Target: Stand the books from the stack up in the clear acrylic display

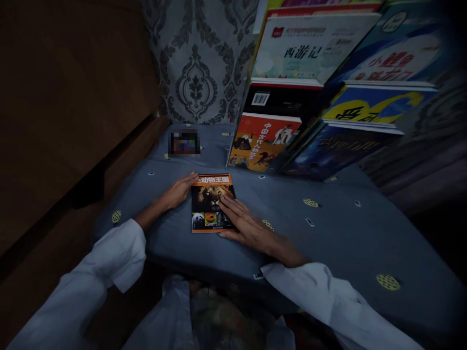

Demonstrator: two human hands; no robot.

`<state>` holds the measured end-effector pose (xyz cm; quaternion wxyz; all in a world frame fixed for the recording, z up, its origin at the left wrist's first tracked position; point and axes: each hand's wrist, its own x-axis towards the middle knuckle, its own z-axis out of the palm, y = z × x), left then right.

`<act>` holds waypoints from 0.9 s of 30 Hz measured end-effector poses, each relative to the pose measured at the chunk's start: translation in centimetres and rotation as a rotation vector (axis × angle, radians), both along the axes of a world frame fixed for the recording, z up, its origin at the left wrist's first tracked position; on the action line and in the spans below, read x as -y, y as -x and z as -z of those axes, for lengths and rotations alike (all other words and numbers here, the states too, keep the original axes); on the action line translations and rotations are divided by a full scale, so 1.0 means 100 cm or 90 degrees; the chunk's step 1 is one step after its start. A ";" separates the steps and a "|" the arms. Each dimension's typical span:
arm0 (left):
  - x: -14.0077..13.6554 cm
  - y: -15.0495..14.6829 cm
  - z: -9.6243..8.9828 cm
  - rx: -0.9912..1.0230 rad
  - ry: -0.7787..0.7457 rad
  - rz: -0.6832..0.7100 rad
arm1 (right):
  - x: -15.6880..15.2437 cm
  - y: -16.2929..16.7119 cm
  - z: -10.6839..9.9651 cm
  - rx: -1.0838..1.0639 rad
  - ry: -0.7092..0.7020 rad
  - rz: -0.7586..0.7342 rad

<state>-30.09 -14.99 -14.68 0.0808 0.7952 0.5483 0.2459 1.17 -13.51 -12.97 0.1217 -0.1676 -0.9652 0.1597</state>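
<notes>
A book [203, 197] with a lion's head on its black and orange cover lies flat on the blue patterned cloth [288, 214]. Its lower cover carries small pictures, among them a panda. My left hand [181, 190] touches the book's upper left edge, fingers stretched along it. Across the right side of the cover rests my right hand [248, 224], its fingers extended and flat over part of the lion. The right edge of the book is partly hidden under that hand.
Behind the book stands a rack of several upright books, including an orange one [264, 141] and a white one [310, 43]. A blurred-out small item [184, 143] lies at the back left. A brown wooden panel [73, 97] borders the left side; patterned wallpaper [197, 63] is behind.
</notes>
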 end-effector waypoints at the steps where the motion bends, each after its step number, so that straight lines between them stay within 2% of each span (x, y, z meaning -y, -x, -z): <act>1: 0.001 0.000 -0.001 0.002 -0.003 0.006 | 0.000 0.003 0.001 -0.002 0.000 -0.004; 11: 0.039 -0.008 -0.002 0.010 -0.018 0.068 | 0.002 0.005 0.009 -0.035 0.022 -0.012; 20: 0.097 -0.032 -0.014 -0.002 -0.019 0.114 | 0.002 0.005 0.009 -0.023 -0.011 -0.015; 27: 0.139 -0.052 -0.020 -0.024 0.011 0.095 | 0.001 0.005 0.012 -0.021 -0.020 -0.014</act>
